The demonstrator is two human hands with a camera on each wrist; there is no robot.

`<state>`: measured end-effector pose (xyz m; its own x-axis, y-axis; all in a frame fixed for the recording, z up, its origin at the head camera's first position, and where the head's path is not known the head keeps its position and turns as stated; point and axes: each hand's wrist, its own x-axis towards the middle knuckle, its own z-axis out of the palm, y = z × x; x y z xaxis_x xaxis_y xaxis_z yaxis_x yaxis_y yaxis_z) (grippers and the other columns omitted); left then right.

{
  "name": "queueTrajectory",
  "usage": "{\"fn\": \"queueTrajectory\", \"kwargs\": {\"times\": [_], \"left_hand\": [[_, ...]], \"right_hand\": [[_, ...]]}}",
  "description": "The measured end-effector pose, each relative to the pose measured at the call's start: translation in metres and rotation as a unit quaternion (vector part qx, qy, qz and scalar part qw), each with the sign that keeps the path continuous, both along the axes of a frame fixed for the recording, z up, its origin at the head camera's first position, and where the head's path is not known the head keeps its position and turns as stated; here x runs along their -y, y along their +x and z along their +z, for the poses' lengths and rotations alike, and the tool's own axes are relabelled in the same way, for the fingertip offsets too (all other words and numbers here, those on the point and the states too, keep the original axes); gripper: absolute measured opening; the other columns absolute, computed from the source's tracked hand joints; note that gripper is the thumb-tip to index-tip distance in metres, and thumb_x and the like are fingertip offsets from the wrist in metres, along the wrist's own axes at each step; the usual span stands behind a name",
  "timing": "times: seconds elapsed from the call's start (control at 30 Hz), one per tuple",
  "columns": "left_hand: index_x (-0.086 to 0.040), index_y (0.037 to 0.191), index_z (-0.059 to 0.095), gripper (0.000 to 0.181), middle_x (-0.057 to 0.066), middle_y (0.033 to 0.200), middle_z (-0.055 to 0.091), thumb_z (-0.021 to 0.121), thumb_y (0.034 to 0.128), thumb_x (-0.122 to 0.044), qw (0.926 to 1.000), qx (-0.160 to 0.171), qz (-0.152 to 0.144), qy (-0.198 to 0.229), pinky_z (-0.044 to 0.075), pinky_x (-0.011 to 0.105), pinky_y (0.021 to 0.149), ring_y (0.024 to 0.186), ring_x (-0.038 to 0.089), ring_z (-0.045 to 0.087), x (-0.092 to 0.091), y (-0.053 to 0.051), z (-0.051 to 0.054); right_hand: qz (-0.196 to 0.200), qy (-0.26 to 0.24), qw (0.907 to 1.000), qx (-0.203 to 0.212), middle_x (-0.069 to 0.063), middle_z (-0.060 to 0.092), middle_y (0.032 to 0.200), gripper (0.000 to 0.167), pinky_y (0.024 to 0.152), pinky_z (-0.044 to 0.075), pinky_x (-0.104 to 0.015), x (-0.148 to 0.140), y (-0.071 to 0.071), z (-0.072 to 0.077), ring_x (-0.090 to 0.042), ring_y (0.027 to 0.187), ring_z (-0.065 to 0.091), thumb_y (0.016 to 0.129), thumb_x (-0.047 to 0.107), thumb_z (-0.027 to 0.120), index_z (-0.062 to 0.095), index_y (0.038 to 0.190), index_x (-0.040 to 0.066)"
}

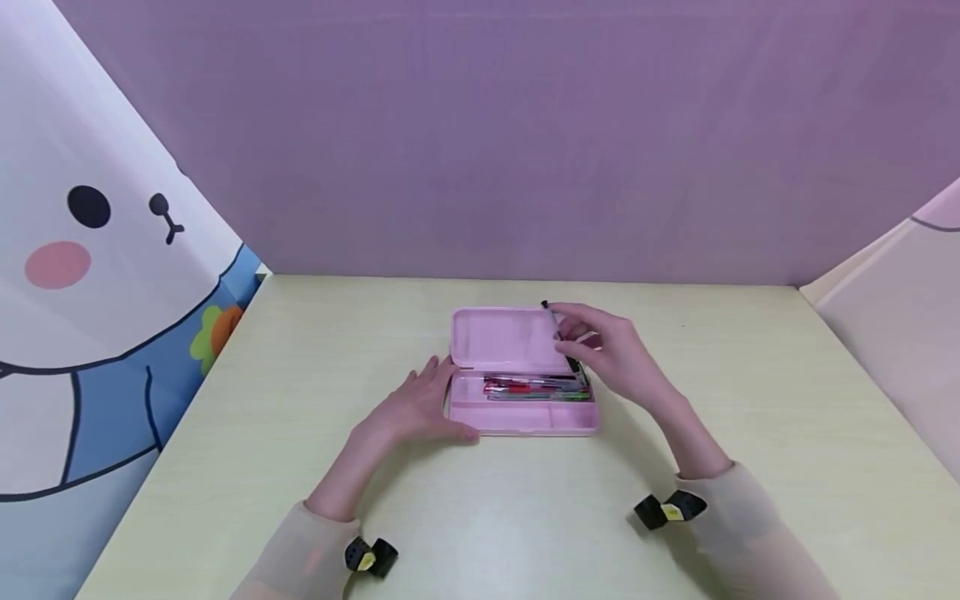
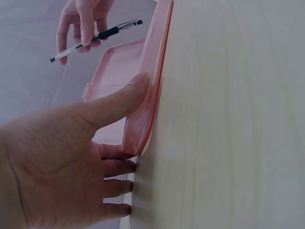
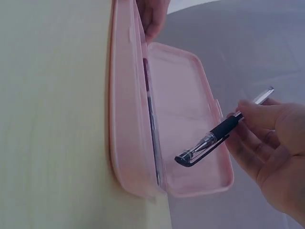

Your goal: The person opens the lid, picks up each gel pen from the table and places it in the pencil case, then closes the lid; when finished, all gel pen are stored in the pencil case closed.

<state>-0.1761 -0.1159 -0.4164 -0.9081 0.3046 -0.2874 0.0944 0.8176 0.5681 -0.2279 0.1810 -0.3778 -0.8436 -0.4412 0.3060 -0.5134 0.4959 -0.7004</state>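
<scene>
A pink pencil case (image 1: pixel 501 419) lies with its lid (image 1: pixel 502 337) folded back, several pens (image 1: pixel 525 388) in its rear compartment. My left hand (image 1: pixel 423 406) rests at the left end of the case, fingers spread and fairly straight. In the left wrist view, its thumb (image 2: pixel 126 98) presses on the front wall. Over the lid's right side, my right hand (image 1: pixel 611 350) pinches a black-and-clear gel pen (image 3: pixel 224 128) between thumb and fingers. The pen is tilted, its black cap end hanging over the case. In the right wrist view, the case wall hides most of the contents.
The case stands on a pale wooden table (image 1: pixel 525 517). A purple panel (image 1: pixel 525 150) rises behind the table's back edge. At the left hangs a cloth with a cartoon animal (image 1: pixel 112 317), and a pale cloth (image 1: pixel 900 317) borders the right side.
</scene>
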Motion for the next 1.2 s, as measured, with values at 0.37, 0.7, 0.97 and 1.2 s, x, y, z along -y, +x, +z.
{"fn": "queueTrajectory", "kwargs": {"times": [0.37,0.7,0.97,1.2], "left_hand": [[-0.015,0.162,0.027,0.112,0.022,0.172,0.018,0.088,0.0749,-0.048,0.9999,0.007,0.011,0.0,0.015,0.061,0.131,0.162,0.04,0.011,-0.001,0.004,0.006],[-0.016,0.163,0.026,0.112,0.021,0.172,0.018,0.088,0.0751,-0.049,0.9999,0.009,0.013,-0.004,0.018,0.066,0.129,0.161,0.041,0.012,-0.001,0.004,0.007],[-0.017,0.163,0.026,0.112,0.02,0.172,0.019,0.088,0.0746,-0.049,0.9999,0.007,0.012,0.001,0.018,0.066,0.129,0.162,0.04,0.012,0.0,0.004,0.006],[-0.017,0.163,0.026,0.113,0.02,0.172,0.019,0.088,0.0743,-0.049,0.9999,0.009,0.013,-0.001,0.018,0.065,0.129,0.161,0.041,0.012,0.0,0.004,0.006]], "right_hand": [[0.097,0.062,0.9934,-0.01,-0.01,0.075,0.098,0.049,0.08,0.064,-0.033,0.022,0.001,-0.01,-0.016,0.088,0.069,0.088,-0.002,0.077,0.068,0.135,0.009],[0.117,0.128,0.9845,-0.025,-0.003,0.078,0.106,0.043,0.082,0.064,-0.03,0.029,0.006,-0.018,-0.012,0.09,0.071,0.088,0.002,0.078,0.073,0.129,0.014],[0.125,0.161,0.9788,-0.018,-0.005,0.078,0.116,0.04,0.094,0.063,-0.039,0.031,0.009,-0.024,-0.02,0.107,0.074,0.088,0.001,0.077,0.074,0.126,0.013],[0.134,0.179,0.9746,-0.014,-0.004,0.078,0.109,0.038,0.09,0.063,-0.037,0.032,0.01,-0.026,-0.017,0.1,0.072,0.088,0.0,0.076,0.076,0.124,0.014]]}}
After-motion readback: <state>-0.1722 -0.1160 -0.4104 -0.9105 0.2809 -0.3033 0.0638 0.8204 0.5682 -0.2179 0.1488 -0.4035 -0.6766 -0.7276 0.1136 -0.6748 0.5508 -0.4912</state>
